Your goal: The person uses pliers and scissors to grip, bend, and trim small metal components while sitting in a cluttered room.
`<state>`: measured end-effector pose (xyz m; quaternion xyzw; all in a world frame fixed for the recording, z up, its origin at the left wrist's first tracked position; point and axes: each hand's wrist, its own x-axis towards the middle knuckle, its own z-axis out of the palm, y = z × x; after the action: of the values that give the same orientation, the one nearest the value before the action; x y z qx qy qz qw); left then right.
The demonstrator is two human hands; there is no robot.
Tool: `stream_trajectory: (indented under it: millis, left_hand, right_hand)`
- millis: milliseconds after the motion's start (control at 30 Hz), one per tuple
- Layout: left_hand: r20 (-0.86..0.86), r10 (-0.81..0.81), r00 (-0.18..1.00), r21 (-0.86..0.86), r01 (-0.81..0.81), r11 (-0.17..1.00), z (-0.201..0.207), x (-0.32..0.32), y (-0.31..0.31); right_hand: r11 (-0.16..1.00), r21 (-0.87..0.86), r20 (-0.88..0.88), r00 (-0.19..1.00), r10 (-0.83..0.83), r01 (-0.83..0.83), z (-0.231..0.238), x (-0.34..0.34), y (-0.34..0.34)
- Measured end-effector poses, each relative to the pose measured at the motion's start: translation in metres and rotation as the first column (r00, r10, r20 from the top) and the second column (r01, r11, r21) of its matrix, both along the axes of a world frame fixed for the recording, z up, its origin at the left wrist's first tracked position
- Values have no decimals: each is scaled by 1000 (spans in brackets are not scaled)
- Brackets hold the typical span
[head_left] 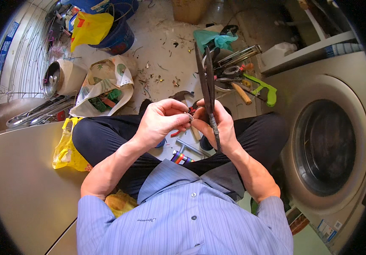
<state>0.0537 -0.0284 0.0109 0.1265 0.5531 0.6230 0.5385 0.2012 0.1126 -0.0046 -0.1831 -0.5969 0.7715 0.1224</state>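
Note:
My right hand (218, 123) grips a long dark metal tool (208, 85) with two narrow, blade-like arms that spread slightly at the far end. A greyish band wraps it near my palm. My left hand (166, 119) is closed in a pinch on a small greyish piece (190, 116). That piece sits between the fingertips of both hands, too small to name. Beyond the hands, a hammer (182, 95) lies on the floor, partly hidden by them. Below, between my legs, are a grey metal T-shaped tool (187, 146) and a rainbow-striped item (178, 157).
A washing machine (325, 140) stands at right. Ahead right, tools crowd around a green-handled saw (270, 93). Left are an open bag (108, 85), a metal pot (57, 78) and a yellow bag (69, 148). A blue bucket (117, 38) stands behind. Scraps litter the floor (159, 55).

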Motion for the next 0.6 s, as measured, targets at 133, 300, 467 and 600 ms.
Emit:
stream_trajectory:
  millis: [133,300,467,600]
  left_hand:
    - [37,-55,998,-56,57,997,5,4,8]
    - [252,-33,967,78,14,997,-11,10,4]
    - [459,191,867,-5,-213,977,-21,24,5]
    - [747,158,646,92,-336,937,-38,32,6]
  right_hand:
    - [988,128,-42,996,-84,89,-11,4,6]
    - [996,13,60,994,-90,89,-2,5,14]
    - [992,-5,57,991,-123,124,-3,4,15]
    - [986,154,-17,998,-61,63,-7,3,7]
